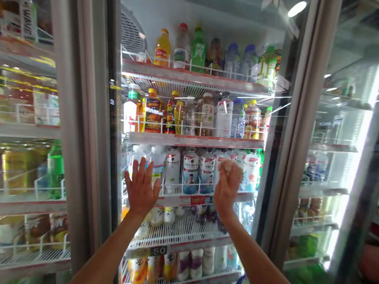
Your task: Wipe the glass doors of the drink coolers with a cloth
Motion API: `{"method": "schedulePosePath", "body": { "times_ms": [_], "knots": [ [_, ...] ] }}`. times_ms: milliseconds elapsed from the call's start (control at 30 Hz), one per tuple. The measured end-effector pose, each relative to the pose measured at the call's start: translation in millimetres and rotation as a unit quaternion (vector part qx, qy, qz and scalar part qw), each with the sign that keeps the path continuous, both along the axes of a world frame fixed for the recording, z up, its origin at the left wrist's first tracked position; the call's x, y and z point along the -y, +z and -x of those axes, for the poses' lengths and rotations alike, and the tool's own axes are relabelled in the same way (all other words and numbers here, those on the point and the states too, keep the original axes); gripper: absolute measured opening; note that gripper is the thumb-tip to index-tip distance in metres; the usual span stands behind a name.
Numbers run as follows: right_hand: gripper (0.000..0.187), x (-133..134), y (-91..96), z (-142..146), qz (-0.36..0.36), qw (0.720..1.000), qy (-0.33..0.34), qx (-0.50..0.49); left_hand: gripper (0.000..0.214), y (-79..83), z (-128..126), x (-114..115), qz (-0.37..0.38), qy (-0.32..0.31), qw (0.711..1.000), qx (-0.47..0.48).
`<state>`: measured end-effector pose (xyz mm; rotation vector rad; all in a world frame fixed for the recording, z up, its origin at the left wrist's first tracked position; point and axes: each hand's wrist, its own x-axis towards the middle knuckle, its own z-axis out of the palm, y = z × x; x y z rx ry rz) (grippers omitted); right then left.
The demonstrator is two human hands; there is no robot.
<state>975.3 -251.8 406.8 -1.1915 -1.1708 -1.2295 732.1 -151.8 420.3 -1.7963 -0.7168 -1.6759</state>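
My left hand [142,189] is raised with its fingers spread and its palm toward the glass door [202,9] of a drinks fridge; it appears to rest on the pane. Off to the right, my right hand [225,196] is closed around a crumpled pale cloth [236,172] held up at the same glass. Whether the cloth is fabric or paper is hard to tell, as it is slightly blurred. Behind the pane, white-capped bottles [190,171] stand on the shelf level with both hands, partly hidden by them.
Upright metal door frames [79,104] flank the pane on the left, with another frame [301,126] on the right. Further fridge sections hold cans [16,165] and bottles. Inside, several wire shelves [180,235] carry drinks. A round fan grille [131,31] sits at upper left.
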Motion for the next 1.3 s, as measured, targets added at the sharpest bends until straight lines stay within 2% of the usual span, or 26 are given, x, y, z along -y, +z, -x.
{"method": "schedulePosePath", "body": {
  "times_ms": [67, 133, 233, 333, 533, 633, 733, 767, 833, 900, 967, 1033, 1100, 1167, 1233, 1300],
  "knots": [
    [0.058, -6.2, -9.4, 20.7, 0.044, 0.998, -0.001, 0.053, 0.067, -0.4, 0.2, -1.4, 0.001, -0.010, 1.000, 0.001],
    [0.055, -6.6, -14.2, 24.0, 0.062, 0.995, -0.017, 0.080, 0.067, -0.6, 0.7, -1.9, 0.002, -0.013, 1.000, -0.001],
    [0.055, 2.9, -9.6, -3.7, 0.025, 0.997, -0.063, 0.038, 0.066, -0.6, 0.3, -1.2, 0.005, -0.010, 1.000, -0.002],
    [0.056, 8.8, 4.1, -30.2, -0.025, 0.996, -0.088, -0.012, 0.066, -0.5, -0.9, 0.3, 0.003, -0.010, 1.000, 0.001],
    [0.053, 2.5, 22.6, -34.6, -0.010, 0.995, -0.094, -0.031, 0.064, 0.6, 2.8, 4.7, 0.021, -0.018, 1.000, -0.015],
    [0.049, 7.1, 25.7, -61.3, 0.007, 0.998, -0.069, 0.008, 0.065, 0.6, 6.3, 6.6, 0.018, 0.000, 0.999, -0.029],
    [0.051, 9.0, 27.7, -85.6, -0.073, 0.995, -0.057, -0.036, 0.066, -1.0, 7.5, 6.3, 0.010, 0.006, 0.999, -0.039],
    [0.052, 7.3, 26.8, -84.4, -0.104, 0.991, -0.057, -0.060, 0.066, -1.8, 7.0, 5.7, 0.009, 0.005, 0.999, -0.039],
    [0.055, 0.2, 20.3, -62.6, -0.126, 0.988, -0.053, -0.076, 0.066, -3.4, 5.2, 4.6, 0.008, 0.002, 0.999, -0.034],
    [0.057, -9.2, 7.7, -23.2, -0.084, 0.995, -0.039, -0.027, 0.067, -4.5, 3.2, 3.9, 0.008, -0.002, 1.000, -0.022],
    [0.056, -15.4, -6.3, 11.9, 0.021, 0.996, -0.001, 0.081, 0.066, -5.1, 2.4, 3.8, 0.007, -0.006, 1.000, -0.018],
    [0.050, -13.4, -15.0, 20.3, 0.093, 0.982, 0.019, 0.165, 0.066, -5.3, 3.9, 4.0, 0.005, -0.009, 1.000, -0.023],
    [0.046, -3.7, -13.8, -5.6, 0.083, 0.987, 0.004, 0.140, 0.064, -5.9, 7.2, 4.2, 0.003, -0.011, 0.999, -0.036],
    [0.045, 7.3, -3.1, -52.3, 0.002, 0.999, -0.035, 0.008, 0.063, -7.1, 10.5, 4.0, 0.002, -0.013, 0.999, -0.049],
    [0.049, 12.6, 11.1, -92.7, -0.067, 0.992, -0.059, -0.091, 0.063, -8.7, 12.1, 3.3, 0.003, -0.015, 0.998, -0.053],
    [0.054, 10.0, 19.9, -102.8, -0.113, 0.980, -0.071, -0.150, 0.063, -10.0, 11.4, 2.5, 0.005, -0.018, 0.999, -0.047]
  ]
}}
